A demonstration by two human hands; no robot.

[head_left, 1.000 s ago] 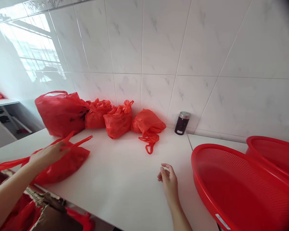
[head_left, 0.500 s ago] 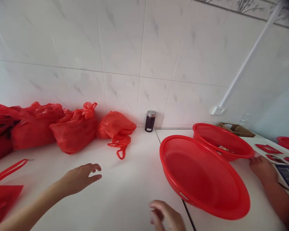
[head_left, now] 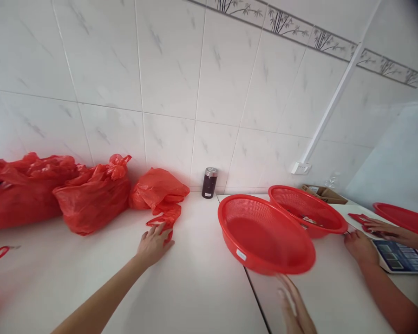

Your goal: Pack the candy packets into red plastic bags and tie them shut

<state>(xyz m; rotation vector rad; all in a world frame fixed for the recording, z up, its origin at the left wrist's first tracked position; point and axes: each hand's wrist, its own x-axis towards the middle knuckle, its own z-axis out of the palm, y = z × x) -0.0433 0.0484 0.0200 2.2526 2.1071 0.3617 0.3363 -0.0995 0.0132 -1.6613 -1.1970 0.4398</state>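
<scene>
Head view: the fingers of the person's left hand (head_left: 153, 247) reach over the loose handles (head_left: 165, 217) of a small red bag (head_left: 160, 184). They look slightly bent and spread; whether they grip the plastic or only touch it cannot be told. The bag slumps on the worktop (head_left: 198, 278) close to the tiled wall, its handles trailing towards the hand.

The right hand (head_left: 295, 308) is blurred, fingers stretched out and unclosed, just below the rim of the near red basket (head_left: 261, 236); contact is unclear.

As for progress, the left hand appears to have got as far as the handles and no further: the bag rests on the worktop, not lifted, and what it contains is hidden. The near basket stands upright, with no hand clearly gripping it.

Further out, a knotted red bag (head_left: 94, 199) and a larger red bag (head_left: 24, 202) stand to the left, a dark flask (head_left: 209, 184) to the right. Behind the near basket is a far red basket (head_left: 292, 200) holding small items. A co-worker's hand (head_left: 362, 248) is beside it, near a scale (head_left: 400, 255).
</scene>
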